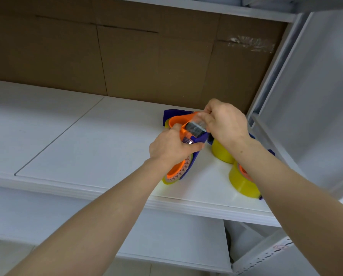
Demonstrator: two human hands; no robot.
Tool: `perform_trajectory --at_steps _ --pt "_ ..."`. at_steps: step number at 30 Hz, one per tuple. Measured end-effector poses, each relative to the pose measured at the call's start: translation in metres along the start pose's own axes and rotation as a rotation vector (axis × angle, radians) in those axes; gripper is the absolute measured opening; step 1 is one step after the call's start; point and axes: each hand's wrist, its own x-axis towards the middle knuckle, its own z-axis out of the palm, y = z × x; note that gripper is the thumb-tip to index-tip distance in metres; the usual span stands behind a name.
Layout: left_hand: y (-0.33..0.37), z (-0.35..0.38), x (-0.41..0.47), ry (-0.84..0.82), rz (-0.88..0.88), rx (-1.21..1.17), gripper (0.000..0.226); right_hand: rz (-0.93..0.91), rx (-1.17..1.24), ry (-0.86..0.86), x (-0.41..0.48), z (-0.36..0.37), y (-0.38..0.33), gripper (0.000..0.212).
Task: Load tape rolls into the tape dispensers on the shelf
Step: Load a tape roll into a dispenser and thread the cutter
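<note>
The left hand (172,146) grips the tape dispenser (192,162), fingers curled round its blue-and-orange body, which is tilted over the white shelf (77,140). A yellow tape roll (169,181) sits on the orange hub at the dispenser's lower end. The right hand (224,124) is positioned at the dispenser's upper end, where its fingertips pinch the clear tape strip (196,126). A second dispenser (173,113) lies on the shelf just behind both hands. To the right, a standing yellow roll (222,154) is partly hidden by the right wrist; whether it is mounted cannot be told. Near the shelf's front edge, a third yellow roll (242,186) with an orange hub lies under the right forearm. Brown cardboard (126,60) lines the back of the shelf.
</note>
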Motion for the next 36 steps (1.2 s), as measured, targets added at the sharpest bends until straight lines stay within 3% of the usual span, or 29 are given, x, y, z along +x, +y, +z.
perform_trajectory --at_steps 7,16,27,36 --pt "0.004 0.001 0.002 -0.005 0.0 0.028 0.066 0.109 0.106 -0.051 0.007 0.011 0.017 0.017" --pt "0.006 -0.002 0.002 0.0 -0.009 0.025 0.069 0.103 0.19 0.061 0.003 0.011 0.018 0.02" --pt "0.007 -0.005 0.003 -0.084 0.015 0.087 0.061 0.346 0.586 -0.056 0.01 0.018 0.039 0.015" --pt "-0.005 -0.005 -0.007 0.066 0.064 -0.062 0.059 0.69 0.915 -0.26 0.004 0.04 0.022 0.028"
